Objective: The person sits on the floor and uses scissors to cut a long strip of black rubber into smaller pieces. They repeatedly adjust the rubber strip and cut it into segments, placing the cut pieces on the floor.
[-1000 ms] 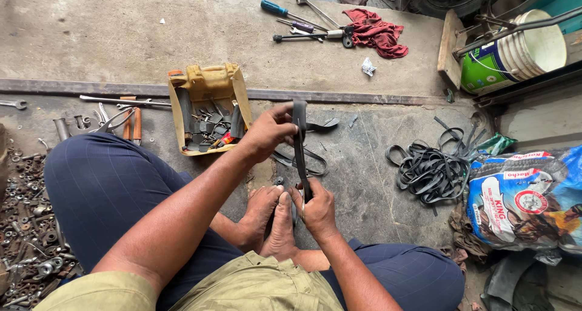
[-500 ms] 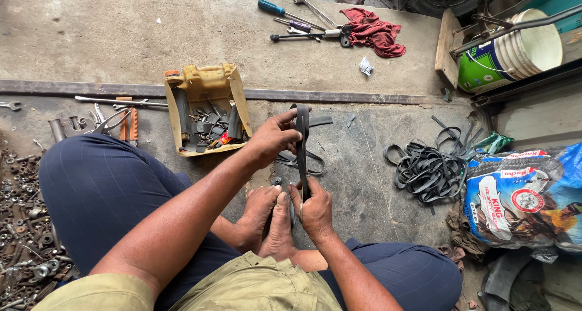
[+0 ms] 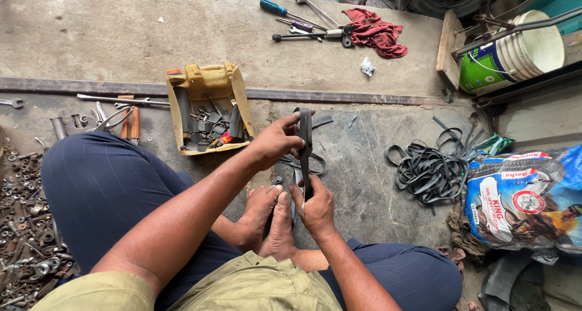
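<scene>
Rubber strip (image 3: 305, 147) taut between hands

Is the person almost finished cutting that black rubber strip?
Hard to say. A pile of rubber strips already lies on the floor to the right. Now the left hand holds the top of one strip and the right hand grips its lower end. More loose pieces lie behind it; whether they await work can't be told.
</scene>
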